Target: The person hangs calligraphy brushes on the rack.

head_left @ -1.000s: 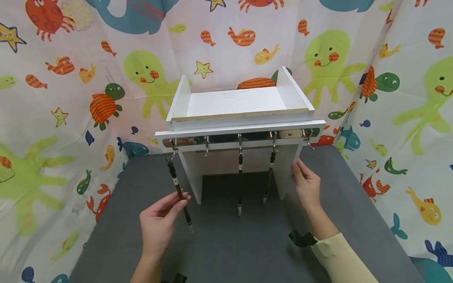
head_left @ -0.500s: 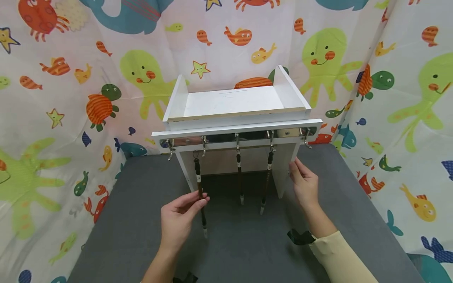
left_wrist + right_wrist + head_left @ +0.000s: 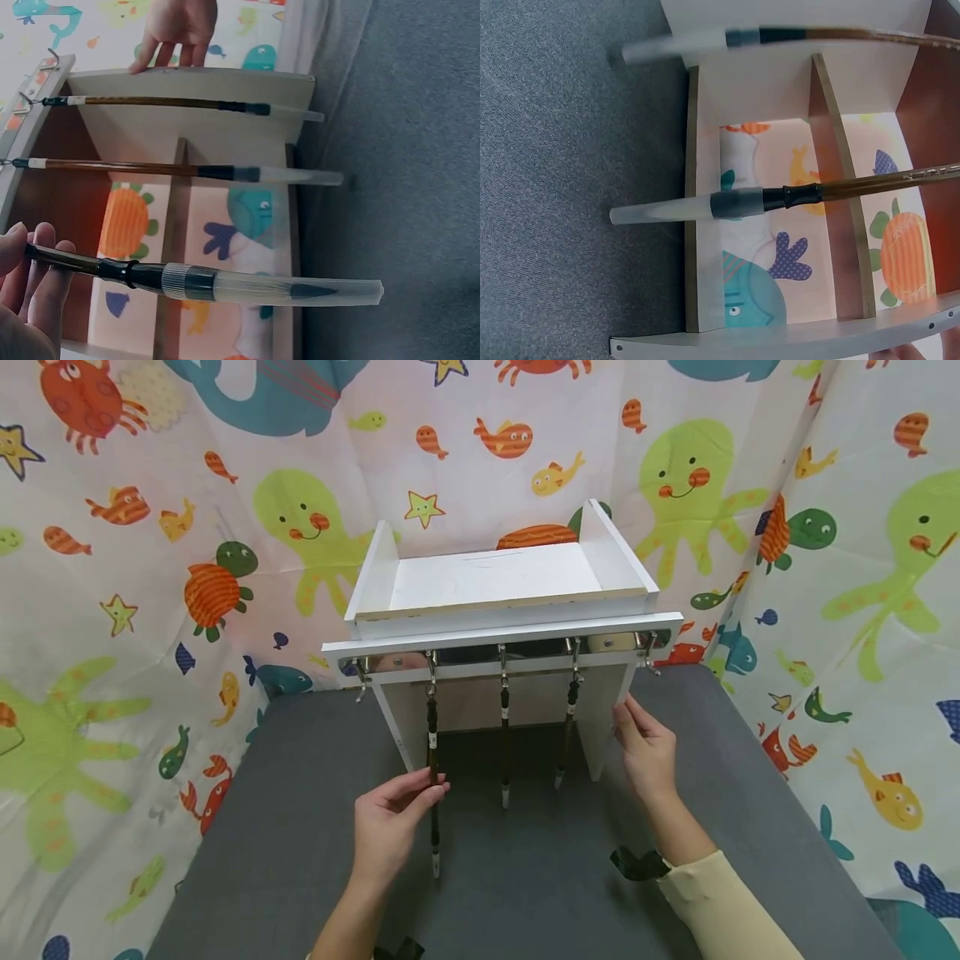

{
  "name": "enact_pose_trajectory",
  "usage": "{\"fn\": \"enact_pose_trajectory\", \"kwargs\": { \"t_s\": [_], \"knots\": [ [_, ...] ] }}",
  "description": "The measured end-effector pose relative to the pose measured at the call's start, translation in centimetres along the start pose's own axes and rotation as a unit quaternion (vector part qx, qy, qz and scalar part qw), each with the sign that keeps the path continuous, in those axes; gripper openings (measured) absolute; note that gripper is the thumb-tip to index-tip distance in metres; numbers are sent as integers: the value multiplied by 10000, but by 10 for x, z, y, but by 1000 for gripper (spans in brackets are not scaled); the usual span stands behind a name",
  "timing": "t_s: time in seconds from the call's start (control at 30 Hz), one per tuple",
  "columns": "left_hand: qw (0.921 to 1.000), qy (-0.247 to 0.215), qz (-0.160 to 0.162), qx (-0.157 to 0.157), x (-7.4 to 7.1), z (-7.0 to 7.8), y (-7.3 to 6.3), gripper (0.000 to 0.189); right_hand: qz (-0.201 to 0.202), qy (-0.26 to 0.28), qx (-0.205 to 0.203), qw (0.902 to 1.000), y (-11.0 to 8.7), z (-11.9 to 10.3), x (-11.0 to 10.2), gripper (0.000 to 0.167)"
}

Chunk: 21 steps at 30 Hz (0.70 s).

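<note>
My left hand pinches the shaft of a calligraphy brush between thumb and fingers. This brush has a dark handle and a clear cap over its bristles. It stands nearly upright, its top end at the second hook from the left; whether its loop sits on that hook is too small to tell. Two more capped brushes, a middle brush and a right brush, hang from other hooks. With my right hand I hold the edge of the right side panel of the white rack.
The rack stands on a grey surface and bears an open tray top. Its leftmost hook and rightmost hook carry nothing. A curtain with sea animals surrounds the back and sides.
My left hand has moved the brush rightward from the leftmost hook to the second hook, and the brush now hangs straighter. The other brushes sway slightly; my right hand stays on the panel.
</note>
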<state>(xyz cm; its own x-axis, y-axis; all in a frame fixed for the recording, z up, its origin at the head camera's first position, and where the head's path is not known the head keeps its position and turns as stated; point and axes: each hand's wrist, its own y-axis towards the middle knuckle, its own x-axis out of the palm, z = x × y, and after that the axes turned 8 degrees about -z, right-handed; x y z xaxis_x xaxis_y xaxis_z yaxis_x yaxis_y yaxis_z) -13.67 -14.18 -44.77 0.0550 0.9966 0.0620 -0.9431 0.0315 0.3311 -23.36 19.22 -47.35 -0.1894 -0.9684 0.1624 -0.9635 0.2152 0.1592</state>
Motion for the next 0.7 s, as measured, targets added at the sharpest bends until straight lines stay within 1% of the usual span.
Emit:
{"fn": "enact_pose_trajectory", "kwargs": {
  "t_s": [0.13,0.3,0.37,0.5,0.7],
  "knots": [
    [10000,7,34,-22,-2,-3,2,25,-31,33,-70,10000,1,0,0,40],
    [9997,100,106,-213,-3,-7,6,24,-42,14,-69,10000,-1,0,0,41],
    [9995,138,138,-231,-4,-9,7,24,-41,-5,-79,10000,-1,0,0,41],
    [9993,291,174,-170,-5,-16,10,24,-45,-15,-81,10000,-2,1,0,42],
    [9976,635,281,60,-6,-29,18,24,10,-40,-43,10000,-1,-1,-1,43]
  ]
}}
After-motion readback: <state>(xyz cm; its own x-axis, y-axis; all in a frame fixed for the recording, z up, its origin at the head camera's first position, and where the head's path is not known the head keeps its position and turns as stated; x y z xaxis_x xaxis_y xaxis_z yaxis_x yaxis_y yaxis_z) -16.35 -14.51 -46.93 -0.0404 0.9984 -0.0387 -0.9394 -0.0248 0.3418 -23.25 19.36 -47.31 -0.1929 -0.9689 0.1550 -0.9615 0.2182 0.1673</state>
